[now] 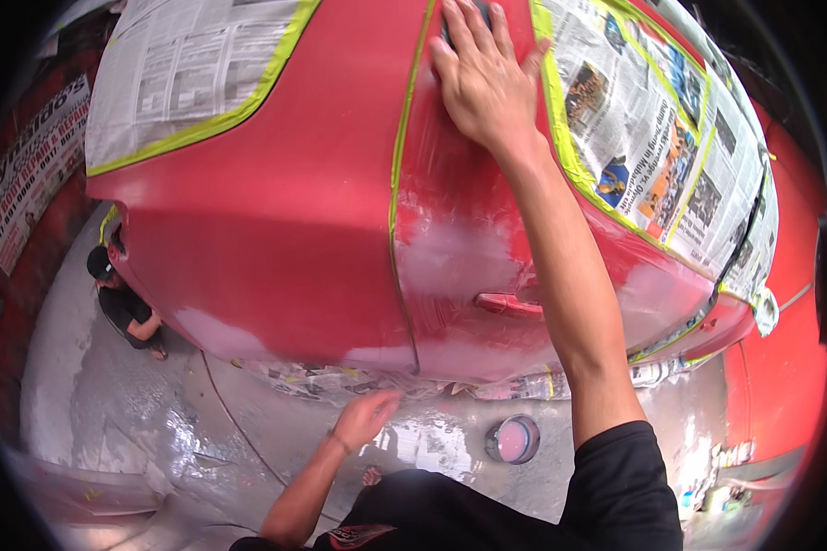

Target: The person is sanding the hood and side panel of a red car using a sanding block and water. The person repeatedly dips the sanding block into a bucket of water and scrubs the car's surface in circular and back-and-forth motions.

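Observation:
High on a red car body [294, 239], my right hand [489, 78] lies with fingers spread, pressing a dark piece of sandpaper [447, 32] against the narrow panel between two covered windows. Most of the sandpaper is hidden under the fingers. Below my right forearm, a red door handle [510, 303] sticks out from the door, with pale, dull patches around it. My left hand [366, 419] hangs low in front of the car, somewhat blurred, with its fingers loosely stretched and nothing visible in it.
Newspaper [193, 69] edged with yellow-green tape covers the windows. A dark bucket [513, 439] of pinkish liquid stands on the wet floor [331, 477]. A hose [225, 399] runs along the floor. Another person [127, 303] in black crouches at the car's left end. Red panels [781, 358] stand at right.

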The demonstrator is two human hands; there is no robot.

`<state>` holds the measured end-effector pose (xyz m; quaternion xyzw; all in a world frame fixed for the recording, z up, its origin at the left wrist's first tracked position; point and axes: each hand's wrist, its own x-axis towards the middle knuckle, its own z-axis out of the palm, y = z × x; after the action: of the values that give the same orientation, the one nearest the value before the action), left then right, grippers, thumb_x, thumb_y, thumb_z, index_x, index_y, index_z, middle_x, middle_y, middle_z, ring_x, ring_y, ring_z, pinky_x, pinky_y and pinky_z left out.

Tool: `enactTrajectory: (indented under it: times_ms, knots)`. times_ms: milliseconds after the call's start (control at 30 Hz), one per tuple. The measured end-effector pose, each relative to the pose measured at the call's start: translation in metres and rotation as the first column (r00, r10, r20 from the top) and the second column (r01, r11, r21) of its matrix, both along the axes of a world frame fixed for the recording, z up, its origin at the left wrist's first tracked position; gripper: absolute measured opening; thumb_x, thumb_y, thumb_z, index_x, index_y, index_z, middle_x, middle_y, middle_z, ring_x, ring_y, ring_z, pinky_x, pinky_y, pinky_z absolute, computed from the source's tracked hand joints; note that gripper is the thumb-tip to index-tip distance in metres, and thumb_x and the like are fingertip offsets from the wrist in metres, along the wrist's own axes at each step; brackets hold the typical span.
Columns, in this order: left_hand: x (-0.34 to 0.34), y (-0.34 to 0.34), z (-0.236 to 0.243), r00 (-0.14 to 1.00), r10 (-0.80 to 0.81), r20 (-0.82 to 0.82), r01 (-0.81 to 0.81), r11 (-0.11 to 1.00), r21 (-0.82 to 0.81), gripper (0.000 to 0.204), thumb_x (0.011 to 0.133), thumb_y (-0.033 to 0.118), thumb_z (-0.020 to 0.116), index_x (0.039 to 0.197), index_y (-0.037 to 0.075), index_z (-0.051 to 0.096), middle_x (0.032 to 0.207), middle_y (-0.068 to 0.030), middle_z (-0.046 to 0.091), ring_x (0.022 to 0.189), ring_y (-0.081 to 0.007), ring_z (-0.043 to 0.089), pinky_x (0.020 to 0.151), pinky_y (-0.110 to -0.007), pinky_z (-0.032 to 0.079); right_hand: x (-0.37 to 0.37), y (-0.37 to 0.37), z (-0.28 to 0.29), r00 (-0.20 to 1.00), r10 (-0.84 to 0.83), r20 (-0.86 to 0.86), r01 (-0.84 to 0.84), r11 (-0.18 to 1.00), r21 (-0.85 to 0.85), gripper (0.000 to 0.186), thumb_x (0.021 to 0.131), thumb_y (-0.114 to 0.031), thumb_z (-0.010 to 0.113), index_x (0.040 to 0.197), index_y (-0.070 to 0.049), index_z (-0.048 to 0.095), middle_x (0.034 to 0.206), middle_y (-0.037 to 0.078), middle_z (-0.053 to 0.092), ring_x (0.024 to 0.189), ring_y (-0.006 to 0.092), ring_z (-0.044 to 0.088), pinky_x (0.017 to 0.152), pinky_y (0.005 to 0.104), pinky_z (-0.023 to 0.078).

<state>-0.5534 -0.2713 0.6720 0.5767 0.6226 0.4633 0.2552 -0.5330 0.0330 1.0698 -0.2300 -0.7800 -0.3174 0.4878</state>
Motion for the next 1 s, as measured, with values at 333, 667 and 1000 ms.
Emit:
enactTrajectory:
  times_ms: [333,667,1000]
  knots:
    - [-0.047,0.131,0.318,0.864,0.164,-0.476,0.244,0.691,0.681,0.029,0.097,0.001,0.063,0.125,0.003,0.073,0.117,-0.0164,0.075,0.105,-0.0296,0.073,0.092,-0.038,0.058,0.064,-0.012,-0.118,0.975,-0.081,-0.208,0.007,0.943,-0.333,0.065,0.109,-0.041,0.050,0.168,-0.016,0.038,0.177,0.002,0.030,0.167,0.0321,0.011,0.125,0.0707,-0.010]
    - [-0.066,0.284,0.438,0.328,0.649,-0.687,0.449,0.533,0.717,0.045,0.103,0.017,0.066,0.148,0.009,0.058,0.151,-0.0150,0.055,0.145,-0.0371,0.049,0.121,-0.047,0.041,0.186,-0.001,-0.190,0.929,-0.342,-0.140,0.201,0.786,-0.585,0.063,0.112,-0.045,0.043,0.171,-0.029,0.029,0.178,-0.006,0.025,0.166,0.0220,0.017,0.125,0.0727,-0.009]
    - [-0.070,0.295,0.432,0.231,0.671,-0.704,0.413,0.588,0.696,0.045,0.107,0.020,0.061,0.150,0.009,0.057,0.158,-0.0141,0.050,0.151,-0.0341,0.044,0.124,-0.046,0.038,0.181,0.008,-0.164,0.971,0.026,-0.238,-0.137,0.874,-0.466,0.058,0.108,-0.043,0.054,0.162,-0.024,0.049,0.170,-0.005,0.043,0.163,0.0256,0.027,0.125,0.0761,-0.003]
